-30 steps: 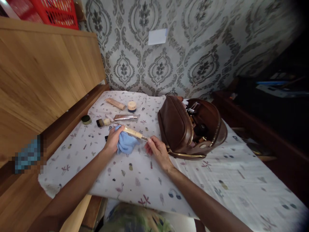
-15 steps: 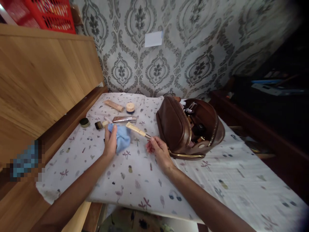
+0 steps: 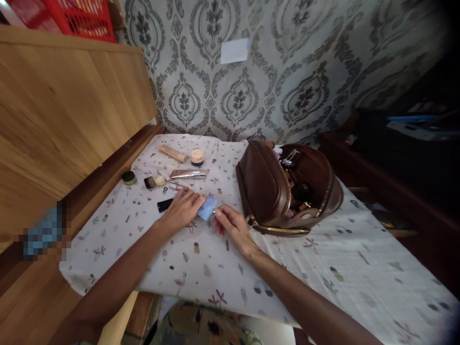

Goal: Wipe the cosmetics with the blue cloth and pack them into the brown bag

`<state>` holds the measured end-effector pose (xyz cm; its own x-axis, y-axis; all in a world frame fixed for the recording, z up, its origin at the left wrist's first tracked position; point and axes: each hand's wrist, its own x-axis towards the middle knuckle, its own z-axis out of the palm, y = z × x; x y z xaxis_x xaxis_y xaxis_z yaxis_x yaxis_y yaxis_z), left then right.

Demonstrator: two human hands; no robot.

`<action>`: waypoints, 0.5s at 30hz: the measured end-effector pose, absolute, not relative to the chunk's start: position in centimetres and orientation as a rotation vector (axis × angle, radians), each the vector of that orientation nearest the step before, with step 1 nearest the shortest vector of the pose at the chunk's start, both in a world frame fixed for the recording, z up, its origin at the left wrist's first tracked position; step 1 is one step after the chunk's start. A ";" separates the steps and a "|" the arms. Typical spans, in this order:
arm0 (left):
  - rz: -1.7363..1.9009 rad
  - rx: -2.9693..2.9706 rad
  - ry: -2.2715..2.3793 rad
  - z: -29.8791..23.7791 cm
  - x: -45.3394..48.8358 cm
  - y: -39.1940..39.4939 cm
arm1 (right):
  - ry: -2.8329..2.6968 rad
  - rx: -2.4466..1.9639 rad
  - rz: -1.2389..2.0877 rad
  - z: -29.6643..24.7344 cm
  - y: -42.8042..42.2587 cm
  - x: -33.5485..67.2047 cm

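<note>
My left hand (image 3: 183, 209) is closed over a light blue cloth (image 3: 207, 208), which is wrapped around a slim cosmetic tube. Between the fingertips of my right hand (image 3: 232, 225) is the tube's silvery end (image 3: 214, 212); the cloth hides the rest. Beside my left wrist lies a black object (image 3: 165, 205). Past that hand are a shiny pinkish-silver tube (image 3: 188, 174), a small tube with a pale label (image 3: 176, 186) and a small dark-capped container (image 3: 149, 182). An open brown cosmetic bag (image 3: 264, 182) stands right of my right hand.
A beige tube (image 3: 173, 153) and a cream-lidded jar (image 3: 197, 157) lie farther back on the patterned cloth cover (image 3: 143, 268). A green round container (image 3: 128, 178) is at the left. A wooden cabinet (image 3: 79, 96) borders the left side, and a patterned wall (image 3: 201, 62) the back.
My left hand has brought the blue cloth rightward over the tube, turning palm down. The tube's pale body, visible before, is covered. The black object and the small pale-labelled tube show more.
</note>
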<state>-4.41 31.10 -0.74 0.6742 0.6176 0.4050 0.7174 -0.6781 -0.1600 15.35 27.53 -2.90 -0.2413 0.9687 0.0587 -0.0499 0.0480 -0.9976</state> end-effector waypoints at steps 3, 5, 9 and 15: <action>-0.454 -2.614 -1.236 -0.3 -6.3 31.7 | -1.348 -1.017 1.306 -2.8 27.7 15.8; -0.518 -2.584 -1.495 -0.3 -7.6 32.3 | -1.280 -1.028 1.251 -2.8 27.9 16.3; -1.136 -2.399 -2.061 -0.5 -8.5 33.1 | -1.120 -0.996 1.222 -2.6 28.2 16.8; -2.990 -2.180 -2.665 -0.8 -3.3 30.6 | -1.189 -0.967 1.224 -2.8 27.7 15.8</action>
<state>-3.26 30.60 -0.80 0.1119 0.9698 -0.2169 -0.3266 0.2420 0.9137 15.85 27.68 -2.82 -0.0450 0.9898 0.1354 -0.1642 0.1264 -0.9783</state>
